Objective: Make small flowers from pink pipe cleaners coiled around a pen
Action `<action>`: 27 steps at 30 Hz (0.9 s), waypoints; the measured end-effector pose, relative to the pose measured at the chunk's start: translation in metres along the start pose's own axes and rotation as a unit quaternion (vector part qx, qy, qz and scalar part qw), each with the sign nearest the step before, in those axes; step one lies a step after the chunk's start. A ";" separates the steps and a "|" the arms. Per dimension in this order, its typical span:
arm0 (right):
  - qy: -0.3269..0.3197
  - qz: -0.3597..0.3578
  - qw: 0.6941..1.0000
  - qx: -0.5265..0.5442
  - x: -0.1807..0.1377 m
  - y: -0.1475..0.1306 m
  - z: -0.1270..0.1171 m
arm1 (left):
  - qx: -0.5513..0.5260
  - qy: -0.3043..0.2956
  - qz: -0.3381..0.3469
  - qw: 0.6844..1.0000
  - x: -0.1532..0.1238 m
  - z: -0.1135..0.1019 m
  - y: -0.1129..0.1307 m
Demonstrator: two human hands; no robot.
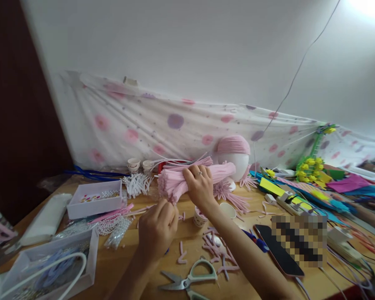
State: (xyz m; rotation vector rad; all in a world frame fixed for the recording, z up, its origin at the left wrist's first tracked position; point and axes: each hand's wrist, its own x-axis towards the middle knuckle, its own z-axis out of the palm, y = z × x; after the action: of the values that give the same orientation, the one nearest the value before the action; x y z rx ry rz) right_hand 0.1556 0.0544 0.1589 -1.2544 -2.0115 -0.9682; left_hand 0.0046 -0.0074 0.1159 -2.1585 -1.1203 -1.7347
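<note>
The right hand (200, 187) is closed around a bundle of pink pipe cleaners (174, 180), fingers laid over the top. The left hand (159, 229) is curled into a fist at the bundle's lower left end; whether it grips any strand cannot be determined. The bundle is held above the wooden table (128, 266). A paper cup (199, 219) stands beside the right forearm. Scissors (183, 284), blades apart, lie between the forearms, near pink scraps (211, 246). A phone (276, 250) lies farther right.
</note>
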 end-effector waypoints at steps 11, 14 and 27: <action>-0.065 0.033 0.996 -0.051 0.008 0.007 -0.008 | -0.163 0.108 -0.257 0.946 0.019 -0.014 -0.023; -0.068 0.047 0.995 -0.063 0.013 0.007 -0.007 | -0.168 0.092 -0.250 0.949 0.015 -0.014 -0.021; -0.116 -0.039 0.989 -0.087 0.047 0.009 0.013 | -0.493 0.006 -0.352 0.795 0.068 -0.014 -0.017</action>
State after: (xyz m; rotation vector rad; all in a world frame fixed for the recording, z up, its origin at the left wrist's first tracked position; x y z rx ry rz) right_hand 0.1442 0.0908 0.1900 -1.4479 -2.2069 -1.0998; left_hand -0.0132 0.0276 0.1756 -2.2918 -1.2748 -3.2540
